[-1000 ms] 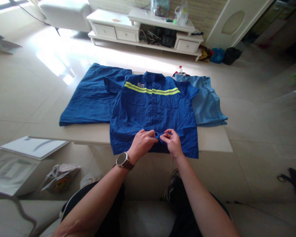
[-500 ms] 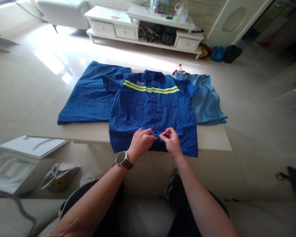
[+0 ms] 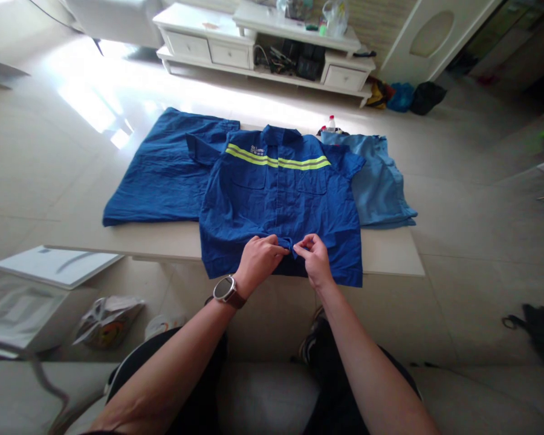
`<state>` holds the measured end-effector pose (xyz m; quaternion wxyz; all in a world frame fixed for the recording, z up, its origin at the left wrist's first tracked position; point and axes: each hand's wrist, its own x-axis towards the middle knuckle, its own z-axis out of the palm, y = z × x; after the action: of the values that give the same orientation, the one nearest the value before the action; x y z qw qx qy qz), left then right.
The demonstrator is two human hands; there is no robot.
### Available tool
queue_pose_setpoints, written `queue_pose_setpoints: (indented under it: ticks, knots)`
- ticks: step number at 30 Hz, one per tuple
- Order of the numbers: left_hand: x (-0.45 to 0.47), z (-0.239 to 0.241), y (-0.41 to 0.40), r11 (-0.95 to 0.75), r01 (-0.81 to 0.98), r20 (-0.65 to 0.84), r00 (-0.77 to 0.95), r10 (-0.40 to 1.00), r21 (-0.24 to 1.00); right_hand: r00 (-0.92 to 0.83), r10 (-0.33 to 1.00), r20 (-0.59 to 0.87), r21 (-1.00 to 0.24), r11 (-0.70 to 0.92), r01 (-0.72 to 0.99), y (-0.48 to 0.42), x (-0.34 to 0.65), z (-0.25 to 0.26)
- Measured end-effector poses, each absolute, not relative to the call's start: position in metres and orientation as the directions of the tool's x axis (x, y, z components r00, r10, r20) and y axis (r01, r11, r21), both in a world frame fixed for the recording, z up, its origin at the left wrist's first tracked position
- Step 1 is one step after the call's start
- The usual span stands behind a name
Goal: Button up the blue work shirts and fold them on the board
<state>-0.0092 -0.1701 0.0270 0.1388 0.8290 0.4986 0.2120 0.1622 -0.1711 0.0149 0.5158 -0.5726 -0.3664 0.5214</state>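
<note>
A dark blue work shirt [image 3: 276, 199] with a yellow reflective band across the chest lies front up on a low beige table [image 3: 163, 241], its hem hanging over the near edge. My left hand [image 3: 259, 258], with a watch on its wrist, pinches the shirt's front placket near the hem. My right hand [image 3: 315, 258] pinches the same spot from the other side, fingertips almost meeting the left ones. Both hands are closed on the cloth.
Dark blue trousers [image 3: 163, 172] lie on the table to the left of the shirt, a light blue garment [image 3: 381, 181] to the right, a small bottle [image 3: 330, 124] behind. A white box [image 3: 49, 266] and bags sit on the floor at left. A white TV cabinet [image 3: 263, 42] stands far back.
Both hands stay pinched at the placket near the hem with only small finger shifts. The view has drifted slightly.
</note>
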Motion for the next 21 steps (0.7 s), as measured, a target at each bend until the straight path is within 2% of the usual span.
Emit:
queue_pose_setpoints:
  ticks: [9, 15, 21]
  knots:
    - [-0.012, 0.03, -0.168, -0.392, 0.787, 0.195, 0.34, 0.92, 0.477, 0.112, 0.962, -0.249, -0.964, -0.234, -0.13, -0.169, 0.165, 0.017]
    - [-0.005, 0.036, -0.172, -0.342, 0.73, 0.134, 0.33, 0.935, 0.592, 0.129, 0.958, -0.255, -0.956, -0.23, -0.181, -0.17, 0.164, 0.022]
    - [-0.005, 0.035, -0.17, -0.321, 0.713, 0.129, 0.311, 0.942, 0.624, 0.099, 0.944, -0.316, -0.93, -0.287, -0.23, -0.17, 0.163, 0.026]
